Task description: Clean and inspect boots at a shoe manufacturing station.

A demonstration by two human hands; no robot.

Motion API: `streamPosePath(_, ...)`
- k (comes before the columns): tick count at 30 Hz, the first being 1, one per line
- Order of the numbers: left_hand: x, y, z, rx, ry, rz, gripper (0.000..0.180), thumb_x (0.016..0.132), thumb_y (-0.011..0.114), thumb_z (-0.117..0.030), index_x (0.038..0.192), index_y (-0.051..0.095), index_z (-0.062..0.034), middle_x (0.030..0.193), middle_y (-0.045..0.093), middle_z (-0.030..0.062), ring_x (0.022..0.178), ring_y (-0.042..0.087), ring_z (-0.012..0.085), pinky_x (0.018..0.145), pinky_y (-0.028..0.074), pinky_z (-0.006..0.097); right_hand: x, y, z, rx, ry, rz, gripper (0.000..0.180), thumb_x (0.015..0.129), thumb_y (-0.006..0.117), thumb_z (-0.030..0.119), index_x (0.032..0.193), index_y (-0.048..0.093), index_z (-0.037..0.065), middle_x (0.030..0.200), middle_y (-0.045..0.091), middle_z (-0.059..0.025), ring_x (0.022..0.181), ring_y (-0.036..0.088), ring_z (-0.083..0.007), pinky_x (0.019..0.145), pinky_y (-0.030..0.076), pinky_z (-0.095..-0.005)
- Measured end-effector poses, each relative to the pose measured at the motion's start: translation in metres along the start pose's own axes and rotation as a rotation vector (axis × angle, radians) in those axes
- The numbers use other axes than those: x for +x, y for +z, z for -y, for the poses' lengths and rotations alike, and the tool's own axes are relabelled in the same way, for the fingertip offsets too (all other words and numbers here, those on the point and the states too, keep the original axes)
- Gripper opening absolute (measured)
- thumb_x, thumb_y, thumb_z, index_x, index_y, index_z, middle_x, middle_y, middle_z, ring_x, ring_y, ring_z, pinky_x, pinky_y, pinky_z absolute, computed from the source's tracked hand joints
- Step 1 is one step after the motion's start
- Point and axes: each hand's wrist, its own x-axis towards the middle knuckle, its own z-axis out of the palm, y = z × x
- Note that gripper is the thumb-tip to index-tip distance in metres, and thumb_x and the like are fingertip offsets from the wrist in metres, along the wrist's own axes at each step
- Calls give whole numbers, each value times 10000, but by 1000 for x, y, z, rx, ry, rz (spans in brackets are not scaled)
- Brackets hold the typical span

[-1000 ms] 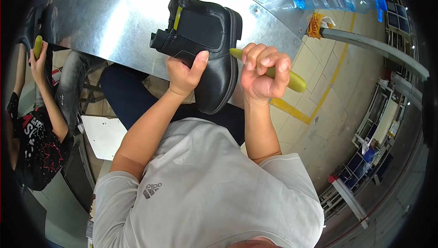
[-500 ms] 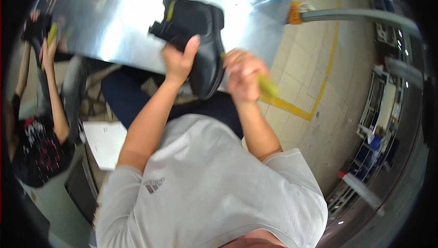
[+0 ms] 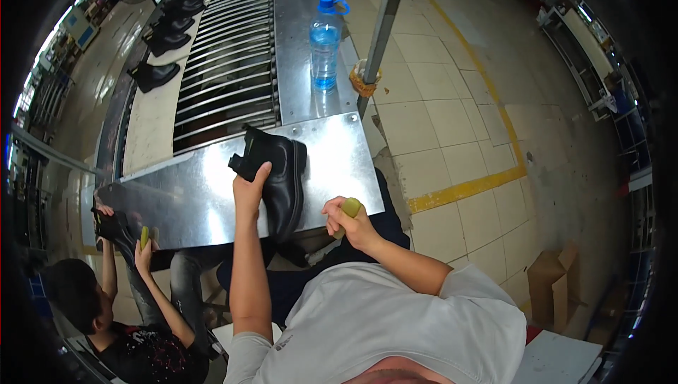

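Observation:
A black ankle boot (image 3: 286, 190) is tilted on its side over the front edge of the metal table, its toe toward me and its shaft away. My left hand (image 3: 248, 192) grips it by the upper, thumb on top. To the right of the boot and apart from it, my right hand (image 3: 355, 229) is closed round a yellow-green tool handle (image 3: 350, 207). The rounded end of that handle sticks up out of my fist. Whatever the handle carries at its other end is hidden.
Beyond the shiny metal table (image 3: 191, 204) runs a roller conveyor (image 3: 226, 66), with several black boots (image 3: 157, 75) along its left. A water bottle (image 3: 325, 49) stands beside a metal post (image 3: 381, 24). At left, a co-worker (image 3: 134, 320) holds another boot (image 3: 113, 227) and a similar handle.
The view has swung up, bringing the conveyor and upright bottle into sight. My right hand has come away from the boot's sole edge with the handle. My left hand keeps its grip.

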Motion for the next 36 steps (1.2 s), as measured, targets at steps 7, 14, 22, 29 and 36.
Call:
streamPosePath(7, 7, -17, -34, 454, 68, 559, 592, 692, 843, -111, 1218, 584, -28, 1074, 677, 68, 1010, 607, 155, 928, 462, 301, 15, -33, 20, -170, -38, -149, 316, 922, 606, 222, 1133, 573, -13, 659, 583, -54, 606, 570, -149, 596, 470, -296)
streamPosePath(14, 2, -9, -26, 487, 45, 369, 531, 722, 821, -112, 1190, 594, -5, 1037, 687, 69, 957, 634, 158, 875, 485, 295, 81, -44, 34, 286, -219, -286, 226, 945, 611, 218, 1043, 566, 19, 625, 453, -16, 557, 519, -176, 580, 492, -372)
streamPosePath(22, -10, -3, -32, 405, -5, 330, 549, 701, 818, -20, 1197, 582, -8, 1051, 668, 59, 969, 618, 145, 882, 492, 293, 121, -35, 22, 643, -117, -276, 320, 925, 641, 336, 825, 478, 79, 527, 351, 17, 423, 369, -122, 424, 331, -305)
streamPosePath(29, -15, -6, -34, 358, -2, 326, 675, 669, 838, -5, 1264, 520, -8, 1145, 626, 92, 1005, 610, 161, 907, 494, 309, 131, -24, 19, 692, -58, -300, 312, 957, 588, 348, 809, 484, 94, 531, 349, 18, 421, 354, -115, 430, 321, -288)
streamPosePath(36, -54, 15, -12, 508, 238, 55, 520, 647, 889, -67, 1062, 594, 36, 959, 671, 73, 867, 626, 132, 815, 514, 285, 146, -18, 31, 538, -203, -290, 352, 956, 594, 362, 809, 502, 55, 536, 371, 3, 437, 391, -124, 440, 355, -297)
